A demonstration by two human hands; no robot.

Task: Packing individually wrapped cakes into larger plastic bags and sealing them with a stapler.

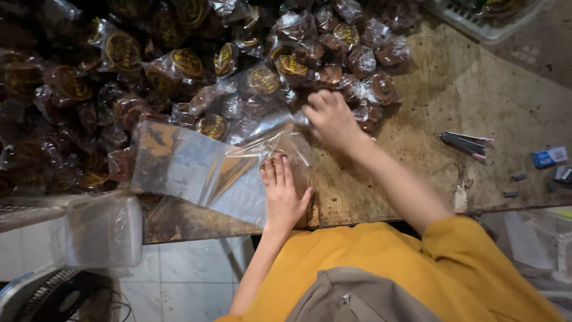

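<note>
Pressing flat, fingers together, the left hand (283,194) pins the near end of a large clear plastic bag (199,170) to the worn brown tabletop (441,95). At one o'clock, the right hand (331,119) curls loosely over a small cellophane-wrapped brown cake (364,110) at the heap's edge; grip unclear. Filling step, seemingly; next move needs the bag mouth open. Grey stapler (466,143) at three o'clock.

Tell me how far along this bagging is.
Done: a big pile of wrapped cakes with round gold labels already covers the table. In hand: the left hand presses flat on a large clear bag, which looks empty, while the right hand reaches into the pile at the bag's mouth. Left: filling and closing the bag; the stapler lies untouched.
</note>
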